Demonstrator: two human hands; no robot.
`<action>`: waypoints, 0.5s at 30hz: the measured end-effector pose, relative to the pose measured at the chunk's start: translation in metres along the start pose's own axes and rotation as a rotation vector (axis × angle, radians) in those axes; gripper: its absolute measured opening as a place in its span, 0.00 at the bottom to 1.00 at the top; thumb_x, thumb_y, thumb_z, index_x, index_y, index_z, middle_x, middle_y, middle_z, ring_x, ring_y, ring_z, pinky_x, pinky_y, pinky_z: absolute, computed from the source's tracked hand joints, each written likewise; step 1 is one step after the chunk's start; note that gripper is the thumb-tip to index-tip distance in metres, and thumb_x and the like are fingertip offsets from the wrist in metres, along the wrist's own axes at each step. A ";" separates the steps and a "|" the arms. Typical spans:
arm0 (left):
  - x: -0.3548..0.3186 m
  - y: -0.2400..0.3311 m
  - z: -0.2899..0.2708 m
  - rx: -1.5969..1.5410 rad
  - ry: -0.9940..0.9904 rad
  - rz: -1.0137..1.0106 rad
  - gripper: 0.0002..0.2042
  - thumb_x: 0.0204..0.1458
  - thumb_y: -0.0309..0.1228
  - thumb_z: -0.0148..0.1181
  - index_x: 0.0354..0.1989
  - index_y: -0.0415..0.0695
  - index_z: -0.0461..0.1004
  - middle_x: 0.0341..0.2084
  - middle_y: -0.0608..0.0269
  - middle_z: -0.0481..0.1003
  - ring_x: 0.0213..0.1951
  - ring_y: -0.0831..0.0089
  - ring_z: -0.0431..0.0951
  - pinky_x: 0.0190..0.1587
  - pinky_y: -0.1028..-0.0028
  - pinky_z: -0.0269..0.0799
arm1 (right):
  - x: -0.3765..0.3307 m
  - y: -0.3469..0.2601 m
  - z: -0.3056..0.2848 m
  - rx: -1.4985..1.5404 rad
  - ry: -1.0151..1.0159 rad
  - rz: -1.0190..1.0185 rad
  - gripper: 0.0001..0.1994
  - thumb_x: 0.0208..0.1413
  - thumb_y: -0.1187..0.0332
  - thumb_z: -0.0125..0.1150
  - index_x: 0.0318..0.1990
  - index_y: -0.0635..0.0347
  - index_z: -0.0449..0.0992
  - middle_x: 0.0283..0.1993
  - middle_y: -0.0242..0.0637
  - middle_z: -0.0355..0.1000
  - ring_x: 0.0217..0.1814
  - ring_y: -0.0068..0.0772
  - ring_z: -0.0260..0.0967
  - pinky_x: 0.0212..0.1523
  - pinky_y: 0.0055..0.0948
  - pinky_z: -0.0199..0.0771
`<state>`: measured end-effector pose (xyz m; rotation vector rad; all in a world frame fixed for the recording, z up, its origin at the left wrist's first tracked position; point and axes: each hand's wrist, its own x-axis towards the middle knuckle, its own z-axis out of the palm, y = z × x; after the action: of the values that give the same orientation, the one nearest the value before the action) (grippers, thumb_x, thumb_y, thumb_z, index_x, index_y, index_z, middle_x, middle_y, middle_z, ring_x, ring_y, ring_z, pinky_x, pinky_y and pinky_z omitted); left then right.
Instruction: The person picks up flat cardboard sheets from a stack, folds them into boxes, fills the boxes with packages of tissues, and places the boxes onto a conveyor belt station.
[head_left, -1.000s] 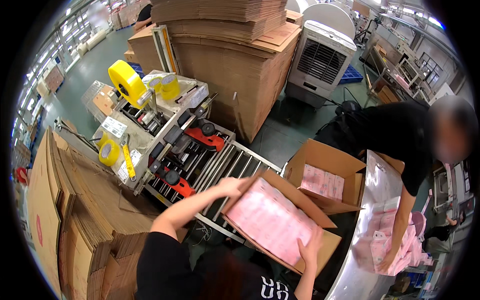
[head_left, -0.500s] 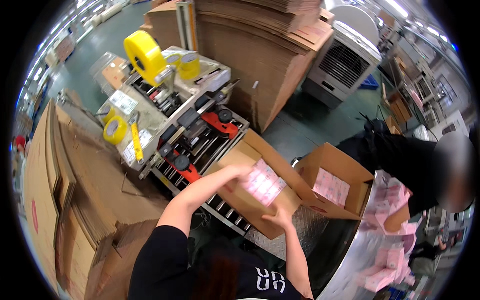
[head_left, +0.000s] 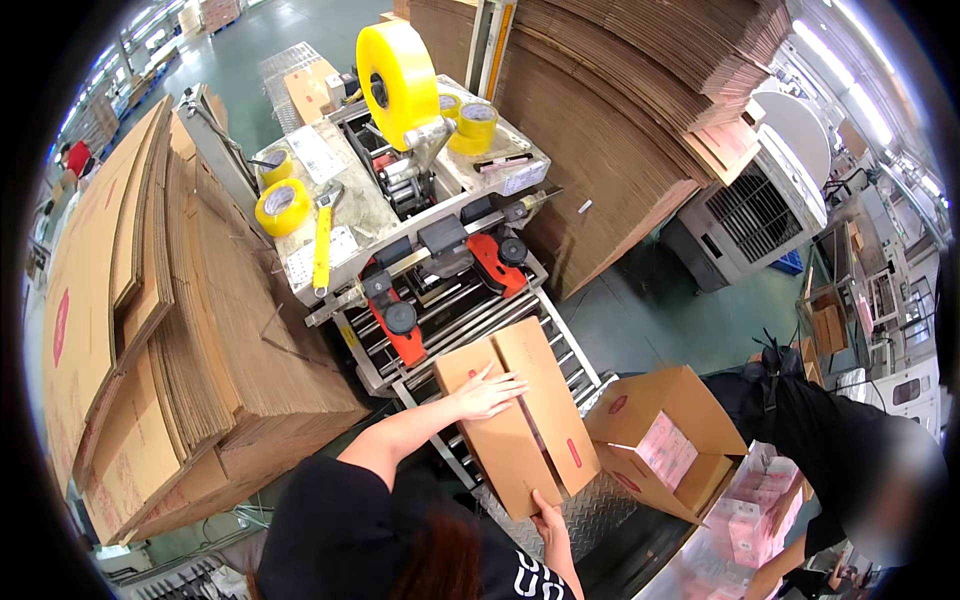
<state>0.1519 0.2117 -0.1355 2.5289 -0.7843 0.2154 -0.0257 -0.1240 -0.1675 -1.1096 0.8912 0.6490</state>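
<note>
A brown cardboard box [head_left: 558, 410] lies in front of me on the roller conveyor [head_left: 455, 455], its long top flaps folded down with a narrow gap between them. My left hand [head_left: 487, 393] rests flat on the flaps, fingers stretched out across the gap. At the box's near end, my right hand [head_left: 549, 520] grips the edge of the flap. What the box holds is hidden under the flaps. Just beyond the conveyor's far end stands a tape sealing machine [head_left: 440, 235] with a big yellow tape roll [head_left: 398, 85] on top.
An open box [head_left: 625, 425] with pink packs stands to the right. Beside it a co-worker's arm [head_left: 785, 565] reaches among pink packs [head_left: 745, 520] on a metal table. Flat cardboard stacks [head_left: 220, 330] rise at left and behind the machine. An air cooler [head_left: 745, 225] stands far right.
The box flaps, upright before with pink packs showing inside, are now folded down. My left hand moved from inside the box onto its top; my right hand took hold of the near end.
</note>
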 end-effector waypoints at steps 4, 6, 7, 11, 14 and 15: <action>0.040 -0.045 0.001 -0.037 -0.114 0.014 0.21 0.63 0.42 0.48 0.65 0.57 0.66 0.64 0.74 0.65 0.69 0.74 0.58 0.70 0.43 0.40 | 0.014 -0.031 0.021 -0.013 0.014 0.080 0.33 0.51 0.72 0.71 0.64 0.49 0.63 0.59 0.32 0.70 0.59 0.38 0.69 0.59 0.44 0.68; 0.044 -0.067 -0.006 -0.038 -0.139 0.000 0.21 0.63 0.42 0.47 0.64 0.58 0.67 0.64 0.72 0.65 0.69 0.73 0.59 0.71 0.43 0.41 | 0.035 -0.043 0.026 -0.058 0.000 0.022 0.32 0.51 0.74 0.70 0.63 0.50 0.63 0.58 0.31 0.71 0.57 0.37 0.70 0.55 0.40 0.70; 0.051 -0.078 -0.014 -0.035 -0.119 -0.058 0.21 0.63 0.41 0.48 0.64 0.57 0.67 0.64 0.72 0.66 0.69 0.73 0.59 0.70 0.42 0.41 | 0.045 -0.055 0.033 -0.080 -0.013 -0.014 0.31 0.52 0.75 0.69 0.63 0.50 0.63 0.57 0.30 0.71 0.56 0.37 0.71 0.54 0.38 0.70; 0.059 -0.125 -0.039 -0.093 0.012 -0.279 0.21 0.61 0.36 0.50 0.63 0.54 0.67 0.63 0.69 0.67 0.69 0.69 0.59 0.70 0.41 0.41 | 0.029 -0.121 0.103 -0.058 -0.111 -0.184 0.29 0.54 0.82 0.61 0.64 0.54 0.63 0.53 0.34 0.72 0.48 0.25 0.71 0.47 0.29 0.70; 0.055 -0.140 -0.046 -0.143 0.156 -0.415 0.22 0.58 0.33 0.52 0.62 0.50 0.68 0.61 0.63 0.68 0.69 0.64 0.59 0.69 0.38 0.42 | 0.032 -0.127 0.121 -0.111 -0.215 -0.125 0.36 0.54 0.81 0.59 0.71 0.52 0.55 0.70 0.38 0.59 0.67 0.30 0.62 0.56 0.36 0.66; 0.043 -0.141 -0.045 -0.149 0.192 -0.477 0.22 0.57 0.32 0.53 0.61 0.48 0.68 0.61 0.61 0.69 0.69 0.62 0.59 0.69 0.37 0.42 | 0.029 -0.117 0.128 -0.127 -0.275 -0.107 0.38 0.54 0.81 0.60 0.72 0.52 0.53 0.72 0.36 0.55 0.70 0.31 0.58 0.59 0.39 0.64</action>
<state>0.2671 0.3141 -0.1399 2.4230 -0.1083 0.2232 0.1195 -0.0416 -0.1144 -1.1407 0.5572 0.7563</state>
